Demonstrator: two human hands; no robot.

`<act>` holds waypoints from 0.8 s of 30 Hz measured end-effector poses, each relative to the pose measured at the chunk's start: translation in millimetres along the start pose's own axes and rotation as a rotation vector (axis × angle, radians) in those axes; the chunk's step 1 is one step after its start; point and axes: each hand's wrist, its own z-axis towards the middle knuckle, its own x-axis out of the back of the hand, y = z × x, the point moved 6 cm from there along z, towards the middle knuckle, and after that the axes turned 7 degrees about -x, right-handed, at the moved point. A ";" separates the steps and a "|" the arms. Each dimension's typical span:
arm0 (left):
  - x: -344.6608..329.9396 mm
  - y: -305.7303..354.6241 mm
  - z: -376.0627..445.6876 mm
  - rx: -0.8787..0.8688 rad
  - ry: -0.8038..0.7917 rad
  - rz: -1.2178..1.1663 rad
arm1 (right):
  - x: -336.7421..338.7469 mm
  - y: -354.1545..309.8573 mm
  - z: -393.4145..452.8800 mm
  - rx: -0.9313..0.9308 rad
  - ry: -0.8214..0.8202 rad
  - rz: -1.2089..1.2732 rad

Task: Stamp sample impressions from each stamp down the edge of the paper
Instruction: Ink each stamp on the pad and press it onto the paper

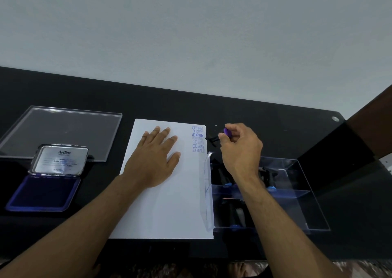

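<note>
Between prints: I see right hand (240,145) pinching a stamp (227,132) beyond the paper (161,203).
Left hand (157,156) lies flat, released; next, inking at the pad (42,193), nine o'clock.

My paper (167,203) is matt white on the smooth, faintly glossy black worktop (275,129). The ink pad's lid (60,160) is shiny metal; the tray (297,193) and flat cover (63,129) are clear glossy plastic.

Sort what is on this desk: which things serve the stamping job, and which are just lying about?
In use: paper, stamp held in right hand, left hand flat on the paper, open ink pad, clear box of stamps.

Lying about: clear lid.
</note>
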 end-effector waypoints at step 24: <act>86.9 -82.1 -136.8 0.203 0.137 0.018 | -90.8 -118.0 -108.2 0.209 -0.253 0.000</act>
